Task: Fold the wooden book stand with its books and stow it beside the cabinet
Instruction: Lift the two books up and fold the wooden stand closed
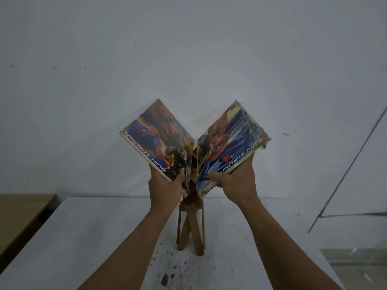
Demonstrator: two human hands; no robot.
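A wooden book stand (189,229) with crossed legs stands on the white table (88,237), its upper wings forming a narrow V. Two Spider-Man books lie against the wings. My left hand (165,188) grips the lower edge of the left book (159,141), thumb on the cover. On the other side my right hand (236,181) holds the lower edge of the right book (230,143), which is in a crinkled plastic wrap. Most of the stand's wings are hidden behind the books.
A brown wooden surface (23,214) sits at the left, lower than the table. Dark specks (167,266) mark the tabletop near the stand's feet. A thin metal rod (347,170) leans at the right, above a clear sheet (356,260). A plain white wall stands close behind.
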